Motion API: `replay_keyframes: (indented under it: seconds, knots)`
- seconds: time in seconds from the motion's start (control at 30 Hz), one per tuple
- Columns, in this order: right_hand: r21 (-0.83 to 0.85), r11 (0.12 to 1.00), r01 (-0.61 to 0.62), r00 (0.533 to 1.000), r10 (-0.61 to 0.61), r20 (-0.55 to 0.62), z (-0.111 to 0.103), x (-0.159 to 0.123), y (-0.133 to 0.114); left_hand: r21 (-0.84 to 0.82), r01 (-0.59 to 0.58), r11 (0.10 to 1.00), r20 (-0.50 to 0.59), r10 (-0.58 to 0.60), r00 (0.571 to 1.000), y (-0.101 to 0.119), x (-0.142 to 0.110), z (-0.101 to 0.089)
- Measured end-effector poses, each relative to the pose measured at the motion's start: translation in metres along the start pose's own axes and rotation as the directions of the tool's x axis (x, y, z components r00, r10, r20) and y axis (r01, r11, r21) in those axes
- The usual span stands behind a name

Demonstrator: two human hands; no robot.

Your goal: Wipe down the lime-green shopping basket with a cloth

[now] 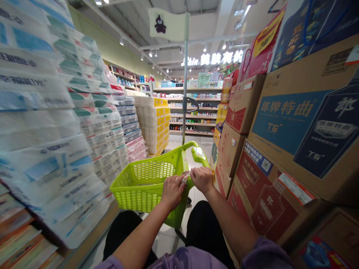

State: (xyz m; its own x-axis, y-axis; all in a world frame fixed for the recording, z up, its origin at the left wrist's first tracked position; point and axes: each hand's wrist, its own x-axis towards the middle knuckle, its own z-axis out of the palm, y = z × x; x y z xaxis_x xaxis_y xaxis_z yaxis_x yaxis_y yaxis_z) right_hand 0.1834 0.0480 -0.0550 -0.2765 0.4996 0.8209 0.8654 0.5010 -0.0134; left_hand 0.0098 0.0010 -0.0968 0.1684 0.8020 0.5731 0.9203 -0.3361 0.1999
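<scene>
A lime-green plastic shopping cart (151, 196) with perforated sides stands right in front of me, turned at an angle. My left hand (173, 189) is closed over the cart's near rim, by its corner. Just to the right, my right hand (202, 178) wraps round the cart's green handle (199, 155). The two hands are close together. From the cart rises a thin grey pole (185, 71), topped by a cream flag-shaped sign (168, 24) with a dark bear on it. What lies on the cart's floor I cannot make out.
Tall stacks of wrapped tissue packs (50, 127) line the left. Cardboard cartons (303, 108) are piled close on the right. A stack of yellow-and-white paper rolls (153, 121) stands farther on. Stocked shelves (196, 106) cross the far end beyond pale floor tiles.
</scene>
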Motion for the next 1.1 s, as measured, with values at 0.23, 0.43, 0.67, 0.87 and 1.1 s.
replay_keyframes:
  seconds: [0.23,0.43,0.67,0.87,1.1]
  knots:
    - [-0.009,0.998,0.059,0.998,-0.059,-0.004,-0.001,-0.002,0.004,0.063,0.014,0.998,0.002,-0.014,1.0,-0.039,-0.016,0.003]
    - [0.012,0.999,0.052,0.999,-0.052,-0.001,-0.004,-0.002,0.002,-0.023,0.108,0.994,0.048,-0.107,0.993,-0.107,-0.032,-0.017]
    - [-0.027,0.997,0.076,0.994,-0.078,-0.077,-0.006,-0.002,-0.002,-0.083,0.19,0.978,-0.098,-0.198,0.975,-0.067,-0.001,-0.038]
    - [-0.038,0.995,0.095,0.983,-0.099,-0.156,-0.002,-0.004,-0.001,-0.067,0.281,0.957,0.007,-0.281,0.96,-0.032,0.036,-0.015]
    - [-0.029,0.995,0.098,0.975,-0.102,-0.198,-0.003,-0.002,-0.001,0.105,0.096,0.99,-0.034,-0.093,0.995,-0.013,0.025,-0.004]
